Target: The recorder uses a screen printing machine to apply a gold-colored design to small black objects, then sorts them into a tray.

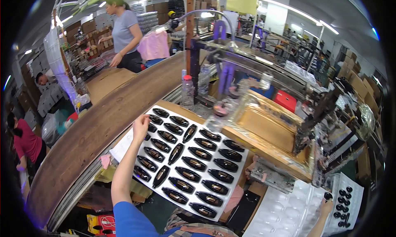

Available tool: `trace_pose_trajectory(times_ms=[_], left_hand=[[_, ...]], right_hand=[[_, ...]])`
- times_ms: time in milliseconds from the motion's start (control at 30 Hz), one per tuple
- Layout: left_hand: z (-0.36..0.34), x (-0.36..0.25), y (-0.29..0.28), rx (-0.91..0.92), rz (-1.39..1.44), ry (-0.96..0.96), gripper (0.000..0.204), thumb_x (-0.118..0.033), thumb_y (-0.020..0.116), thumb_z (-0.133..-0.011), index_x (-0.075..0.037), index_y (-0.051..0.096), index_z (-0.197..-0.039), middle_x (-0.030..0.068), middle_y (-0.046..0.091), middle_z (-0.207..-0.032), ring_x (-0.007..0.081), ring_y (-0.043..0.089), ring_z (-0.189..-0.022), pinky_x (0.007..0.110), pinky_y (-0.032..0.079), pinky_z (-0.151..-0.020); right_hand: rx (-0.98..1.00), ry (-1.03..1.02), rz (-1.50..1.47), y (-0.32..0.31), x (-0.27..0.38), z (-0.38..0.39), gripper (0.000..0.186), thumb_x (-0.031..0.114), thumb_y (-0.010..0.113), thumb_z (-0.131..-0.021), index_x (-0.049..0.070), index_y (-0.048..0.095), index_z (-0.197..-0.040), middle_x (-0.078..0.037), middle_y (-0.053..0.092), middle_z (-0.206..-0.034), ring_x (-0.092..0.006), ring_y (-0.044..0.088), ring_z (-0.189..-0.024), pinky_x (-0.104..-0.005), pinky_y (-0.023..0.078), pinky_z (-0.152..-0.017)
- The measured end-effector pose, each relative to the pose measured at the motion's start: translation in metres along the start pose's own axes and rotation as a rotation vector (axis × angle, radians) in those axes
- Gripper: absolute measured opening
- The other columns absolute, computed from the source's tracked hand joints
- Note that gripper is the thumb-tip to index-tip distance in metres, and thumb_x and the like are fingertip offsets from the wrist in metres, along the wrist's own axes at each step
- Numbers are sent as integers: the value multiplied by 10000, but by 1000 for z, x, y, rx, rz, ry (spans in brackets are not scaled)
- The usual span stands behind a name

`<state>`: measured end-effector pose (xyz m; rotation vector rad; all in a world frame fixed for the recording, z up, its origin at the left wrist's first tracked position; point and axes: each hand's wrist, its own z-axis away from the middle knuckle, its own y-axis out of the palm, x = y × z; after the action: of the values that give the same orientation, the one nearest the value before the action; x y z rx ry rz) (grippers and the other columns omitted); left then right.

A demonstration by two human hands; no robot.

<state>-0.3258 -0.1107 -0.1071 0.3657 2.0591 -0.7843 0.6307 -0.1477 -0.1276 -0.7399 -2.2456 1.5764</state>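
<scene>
Rows of glossy black, boat-shaped plastic pieces [194, 163] with gold printing lie on a white sheet [243, 163] in front of me. At the sheet's far left corner my left hand [141, 126] is closed, its fingertips at the end of one black piece [155, 119]. My right hand [326, 206], far out to the right, pinches a small black piece [328, 196] over a white bubbled plastic tray [284, 208]. Just beyond that hand, several small round black pieces [342, 206] sit on another white sheet [358, 195].
A wooden-framed printing screen [268, 132] on a machine stands right of the sheet. A curved brown conveyor [111, 113] runs along the left. A red-capped clear bottle [187, 90] stands behind the sheet. One person [126, 31] stands beyond the conveyor, another [28, 140] at far left.
</scene>
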Motion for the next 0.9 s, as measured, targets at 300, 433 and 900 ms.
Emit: trace_pose_trajectory(times_ms=[300,433,900], left_hand=[[99,-221,110,559,292,587,226,-77,512,-753,14,554,-956,187,583,-931,311,550,-906,351,421,-776],[128,-240,166,675,217,736,347,-194,535,-762,-17,495,-1058,144,534,-1043,263,496,-1001,351,384,-877],[94,-260,192,1118,1431,41,198,-100,503,-808,-51,548,-995,49,602,-882,106,574,-778,235,458,-712]], right_hand=[[-115,16,-312,11,-29,10,306,192,430,-863,-17,466,-1084,-218,489,-1011,-329,486,-935,-377,396,-772],[206,78,-1173,-84,90,68,306,126,553,-807,-2,467,-1071,-102,525,-1047,-155,588,-720,-239,458,-566],[241,-768,-1084,-220,317,136,367,252,630,-742,17,545,-1012,-144,567,-999,-302,509,-959,-356,377,-822]])
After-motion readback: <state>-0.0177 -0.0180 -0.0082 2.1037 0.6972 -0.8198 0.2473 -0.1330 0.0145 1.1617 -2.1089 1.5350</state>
